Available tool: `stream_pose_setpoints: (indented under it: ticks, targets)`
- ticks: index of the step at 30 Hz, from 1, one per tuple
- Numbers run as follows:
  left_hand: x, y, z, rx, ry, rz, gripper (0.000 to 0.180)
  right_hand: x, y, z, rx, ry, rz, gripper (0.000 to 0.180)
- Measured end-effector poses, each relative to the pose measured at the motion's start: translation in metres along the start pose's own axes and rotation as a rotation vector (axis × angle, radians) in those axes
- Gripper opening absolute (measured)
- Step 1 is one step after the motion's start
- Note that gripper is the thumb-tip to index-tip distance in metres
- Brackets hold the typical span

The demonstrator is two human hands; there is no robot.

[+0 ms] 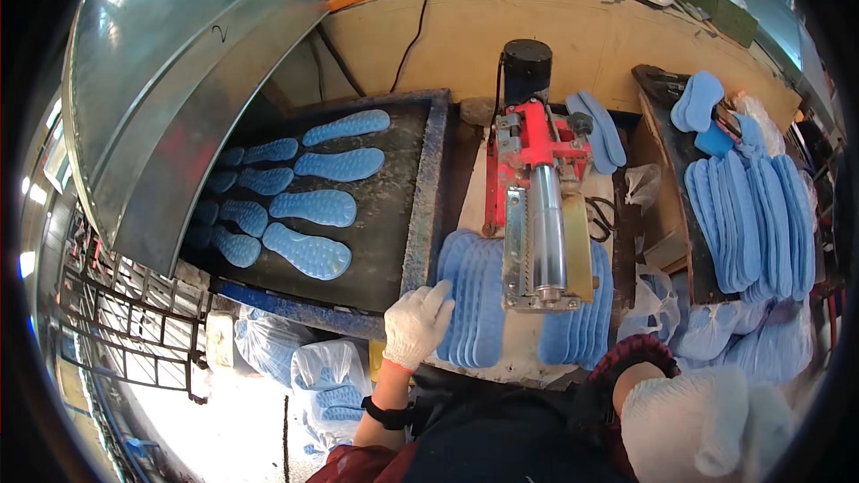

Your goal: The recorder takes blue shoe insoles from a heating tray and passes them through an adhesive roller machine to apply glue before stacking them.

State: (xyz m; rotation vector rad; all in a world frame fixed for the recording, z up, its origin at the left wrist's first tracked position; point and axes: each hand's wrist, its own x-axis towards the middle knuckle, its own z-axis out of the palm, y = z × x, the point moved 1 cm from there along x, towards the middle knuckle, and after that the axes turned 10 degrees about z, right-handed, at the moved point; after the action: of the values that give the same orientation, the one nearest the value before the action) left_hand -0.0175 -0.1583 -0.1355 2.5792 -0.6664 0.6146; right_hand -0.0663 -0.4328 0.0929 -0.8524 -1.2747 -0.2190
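Observation:
My left hand (417,327), in a white knit glove, rests by the front left of a fanned stack of blue shoe insoles (476,304). Its fingers stretch toward the stack's edge and show nothing held. At the lower right is my right hand (684,425), also gloved; its fingers are smeared, and whether they hold anything is unclear. Between the hands stands a red machine (535,139) with a steel roller (547,237) and a black motor. More insoles (586,326) lie under and beside the roller. Single insoles (309,250) lie in rows on a dark conveyor belt (380,241) to the left.
A sheet-metal hood (188,80) covers the belt's far left end. Black-handled scissors (601,217) lie right of the roller. Stacked insoles (752,224) fill a side shelf at right. Plastic bags of insoles (329,385) sit below the belt; other bags (756,335) hang at right.

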Motion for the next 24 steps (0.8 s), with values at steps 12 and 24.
stream_pose_setpoints:
  ticks: [12, 24]
  targets:
    - [0.011, 0.000, 0.005, -0.020, 0.064, 0.047, 0.023, 0.012, 0.013, 0.011, 0.249, -0.058, -0.188, 0.040]
    - [0.008, -0.001, 0.004, -0.020, 0.032, 0.011, 0.022, 0.017, 0.031, 0.012, 0.353, -0.061, -0.425, 0.037]
